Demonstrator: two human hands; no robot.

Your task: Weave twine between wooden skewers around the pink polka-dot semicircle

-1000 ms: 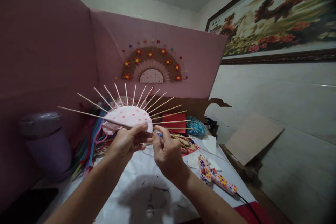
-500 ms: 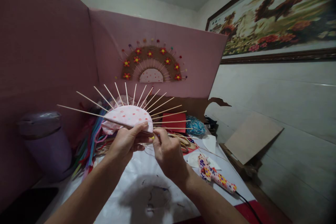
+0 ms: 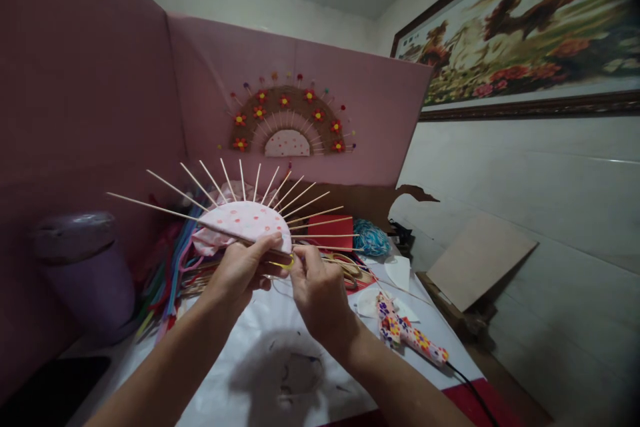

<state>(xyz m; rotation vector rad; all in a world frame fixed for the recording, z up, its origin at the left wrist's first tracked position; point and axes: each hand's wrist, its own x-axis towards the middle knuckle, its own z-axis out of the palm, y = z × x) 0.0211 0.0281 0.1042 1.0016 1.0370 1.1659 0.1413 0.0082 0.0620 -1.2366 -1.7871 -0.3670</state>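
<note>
My left hand (image 3: 245,265) grips the flat lower edge of a half-circle panel (image 3: 245,219) covered in pale pink fabric with red dots. Its thumb lies on the front face, fingers behind. Thin wooden sticks (image 3: 241,180) fan out from the panel's curved rim. At the right lower corner, my right hand (image 3: 317,283) is closed in a pinch against the panel. What its fingertips hold is hidden. A small yellow piece (image 3: 286,265) shows between the two hands, under the edge.
A flower-patterned glue gun (image 3: 407,330) with a black cord lies on the white tabletop (image 3: 250,373) at right. Behind are blue yarn (image 3: 371,237), a red sheet (image 3: 330,230) and coloured strips (image 3: 173,267). A purple lidded container (image 3: 87,280) stands left. A finished-looking fan decoration (image 3: 287,113) hangs on the pink board.
More of the yellow piece shows beneath the panel's edge. The sticks on the right have tilted or shifted slightly. Both hands keep nearly the same place and hold.
</note>
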